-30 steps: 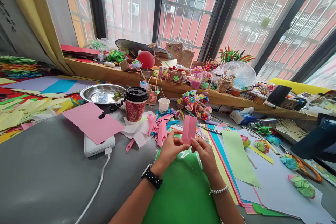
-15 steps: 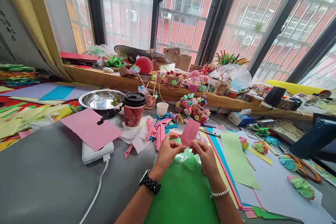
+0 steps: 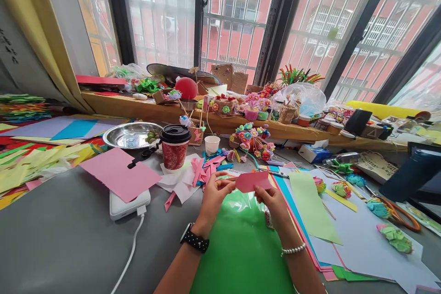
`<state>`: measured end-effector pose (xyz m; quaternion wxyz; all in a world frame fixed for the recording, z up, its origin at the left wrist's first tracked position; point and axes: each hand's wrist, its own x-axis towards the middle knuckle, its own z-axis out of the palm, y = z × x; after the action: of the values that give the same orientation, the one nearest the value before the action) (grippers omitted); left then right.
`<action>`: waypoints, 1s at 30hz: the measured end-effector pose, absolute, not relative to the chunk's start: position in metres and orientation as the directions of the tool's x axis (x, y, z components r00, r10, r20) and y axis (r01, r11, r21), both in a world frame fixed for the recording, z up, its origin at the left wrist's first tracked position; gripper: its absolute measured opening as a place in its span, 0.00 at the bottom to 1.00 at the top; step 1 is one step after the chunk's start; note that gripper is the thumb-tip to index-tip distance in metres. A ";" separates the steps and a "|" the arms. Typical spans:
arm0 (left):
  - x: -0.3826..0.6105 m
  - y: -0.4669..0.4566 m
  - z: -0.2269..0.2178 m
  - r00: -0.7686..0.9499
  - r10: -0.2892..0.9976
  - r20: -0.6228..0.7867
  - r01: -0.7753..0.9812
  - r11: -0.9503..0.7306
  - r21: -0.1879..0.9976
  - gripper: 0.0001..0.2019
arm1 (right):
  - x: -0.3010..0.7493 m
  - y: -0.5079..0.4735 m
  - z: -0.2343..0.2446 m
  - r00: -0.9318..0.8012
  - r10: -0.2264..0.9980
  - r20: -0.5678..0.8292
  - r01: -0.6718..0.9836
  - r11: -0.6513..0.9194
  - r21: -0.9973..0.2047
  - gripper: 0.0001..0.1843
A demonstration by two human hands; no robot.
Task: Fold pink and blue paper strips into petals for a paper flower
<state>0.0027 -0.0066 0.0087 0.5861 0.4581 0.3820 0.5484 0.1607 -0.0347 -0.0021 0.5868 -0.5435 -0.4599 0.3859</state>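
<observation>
Indoors: held paper, grey table, barred windows.

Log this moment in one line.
left hand: pinching pink paper | right hand: pinching same paper | nearby: lidded coffee cup

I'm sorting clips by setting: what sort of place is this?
Probably a craft workspace: the smooth grey table bears folded pink paper strips, a bunch of small multicoloured flowers and a pale green rectangular paper sheet.

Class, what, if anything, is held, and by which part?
Small pink paper: left grip at its left end, right grip at its lower right edge.
</observation>
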 end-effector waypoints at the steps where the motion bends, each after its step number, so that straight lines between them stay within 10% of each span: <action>1: 0.002 -0.006 0.009 0.069 0.996 0.049 -0.325 -0.024 0.946 0.23 | 0.160 -0.035 -0.002 0.239 0.966 0.094 0.020 0.092 -0.996 0.17; 11: -0.003 -0.001 0.005 0.071 0.997 0.036 -0.232 -0.019 0.973 0.23 | 0.167 -0.033 -0.002 0.333 0.915 0.226 0.026 0.231 -0.973 0.23; 30: -0.005 0.001 0.001 0.075 0.994 0.073 -0.238 -0.053 0.970 0.21 | 0.153 -0.038 0.000 -0.049 0.981 0.186 0.274 0.192 -0.942 0.11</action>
<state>-0.0046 0.0014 0.0013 0.5601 0.4733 0.3996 0.5501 0.1532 -0.0376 0.0001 0.4651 -0.5093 -0.6161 0.3803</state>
